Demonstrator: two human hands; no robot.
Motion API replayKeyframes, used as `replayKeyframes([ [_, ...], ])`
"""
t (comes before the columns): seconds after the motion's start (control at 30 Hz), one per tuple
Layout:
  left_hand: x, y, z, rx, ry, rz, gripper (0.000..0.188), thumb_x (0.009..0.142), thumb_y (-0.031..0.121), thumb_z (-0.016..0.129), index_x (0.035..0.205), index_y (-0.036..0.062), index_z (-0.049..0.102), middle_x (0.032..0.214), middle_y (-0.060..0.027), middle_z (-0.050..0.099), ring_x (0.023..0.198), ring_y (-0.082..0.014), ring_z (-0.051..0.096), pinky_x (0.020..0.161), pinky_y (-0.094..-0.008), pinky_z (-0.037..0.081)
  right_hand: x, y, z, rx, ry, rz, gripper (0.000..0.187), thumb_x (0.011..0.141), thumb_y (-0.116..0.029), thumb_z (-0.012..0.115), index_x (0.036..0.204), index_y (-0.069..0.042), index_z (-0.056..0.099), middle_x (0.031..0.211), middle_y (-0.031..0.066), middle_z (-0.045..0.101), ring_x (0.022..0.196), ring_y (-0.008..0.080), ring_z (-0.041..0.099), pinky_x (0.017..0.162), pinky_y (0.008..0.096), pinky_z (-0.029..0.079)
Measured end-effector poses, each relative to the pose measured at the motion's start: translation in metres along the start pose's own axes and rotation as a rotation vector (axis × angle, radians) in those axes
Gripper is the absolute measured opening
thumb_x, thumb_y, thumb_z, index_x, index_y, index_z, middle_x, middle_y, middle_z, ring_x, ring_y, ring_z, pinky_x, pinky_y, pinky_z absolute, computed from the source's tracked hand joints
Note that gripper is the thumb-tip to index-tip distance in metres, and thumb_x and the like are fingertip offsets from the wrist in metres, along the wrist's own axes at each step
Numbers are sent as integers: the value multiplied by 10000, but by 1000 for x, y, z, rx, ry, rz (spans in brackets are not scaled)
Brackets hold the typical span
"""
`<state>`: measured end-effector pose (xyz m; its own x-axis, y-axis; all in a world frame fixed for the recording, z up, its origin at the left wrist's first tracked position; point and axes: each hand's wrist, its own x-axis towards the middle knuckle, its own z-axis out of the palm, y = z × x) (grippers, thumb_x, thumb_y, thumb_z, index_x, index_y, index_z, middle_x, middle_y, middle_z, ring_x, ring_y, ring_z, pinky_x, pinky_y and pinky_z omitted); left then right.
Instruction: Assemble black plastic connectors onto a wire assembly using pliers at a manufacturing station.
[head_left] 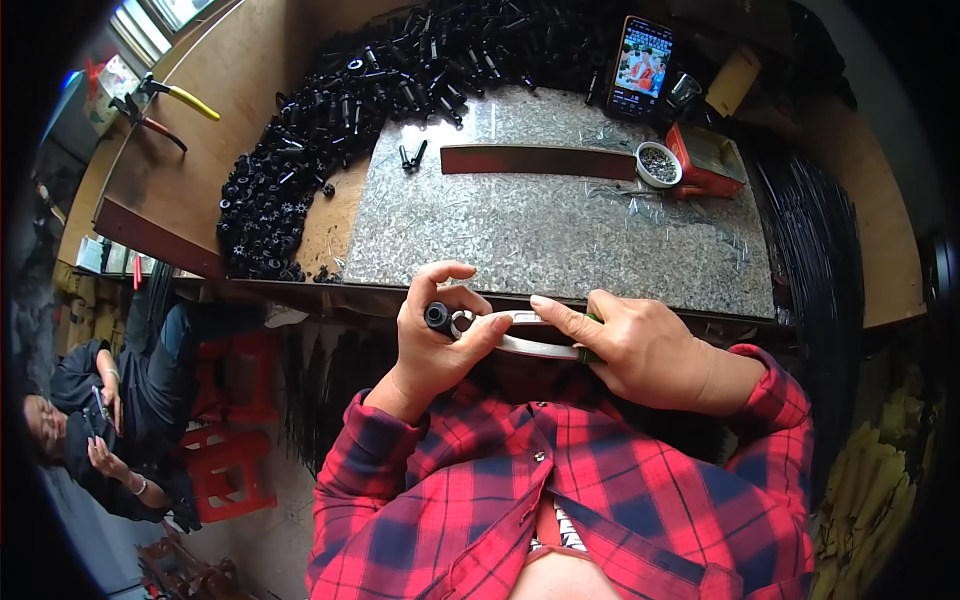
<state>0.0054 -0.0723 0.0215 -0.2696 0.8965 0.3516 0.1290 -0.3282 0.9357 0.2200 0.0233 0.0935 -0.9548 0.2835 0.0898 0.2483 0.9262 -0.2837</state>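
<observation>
My left hand [435, 335] is closed around a short black tube-shaped part [438, 316], its round open end facing up. The left thumb presses by the tip of a silver tool with two bowed arms [540, 348], much like pliers. My right hand [632, 345] wraps the other end of this tool, where a bit of green shows, with the thumb laid along its upper arm. Both hands are just in front of the table's near edge. How the tool's tip meets the black part is partly hidden by the left fingers.
A speckled stone slab [530, 235] bears a dark flat strip [540, 161], two small black parts and a white bowl [659, 165] of tiny metal pieces. Black parts [400, 75] are heaped behind; black rods [815, 230] hang right. A phone [640, 65] stands behind; another person [110, 420] sits left.
</observation>
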Motion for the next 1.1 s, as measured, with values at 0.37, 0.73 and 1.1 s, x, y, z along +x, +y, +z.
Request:
replayKeyframes([
  [0.37, -4, 141, -125, -272, 392, 492, 537, 993, 457, 323, 1116, -48, 459, 868, -91, 491, 577, -92, 376, 540, -262, 311, 12, 57, 10, 85, 131, 226, 676, 738, -134, 748, 1353, -111, 469, 993, 171, 610, 759, 281, 580, 685, 339, 467],
  [0.73, -53, 135, -176, 160, 527, 304, 530, 931, 428, 523, 1191, -33, 501, 823, -84, 546, 579, -128, 441, 497, -245, 372, 41, 83, 46, -327, 78, 269, 592, 840, -240, 646, 1375, -97, 437, 1090, 173, 523, 1030, 324, 497, 894, 398, 410],
  [1.1, -148, -171, -280, 356, 470, -623, 528, 909, 197, 621, 1343, -33, 429, 1168, -151, 612, 1028, -186, 601, 849, -291, 493, 35, 85, 41, -353, 109, 231, 511, 870, -220, 613, 1337, -68, 473, 1145, 182, 500, 1064, 334, 484, 947, 406, 384],
])
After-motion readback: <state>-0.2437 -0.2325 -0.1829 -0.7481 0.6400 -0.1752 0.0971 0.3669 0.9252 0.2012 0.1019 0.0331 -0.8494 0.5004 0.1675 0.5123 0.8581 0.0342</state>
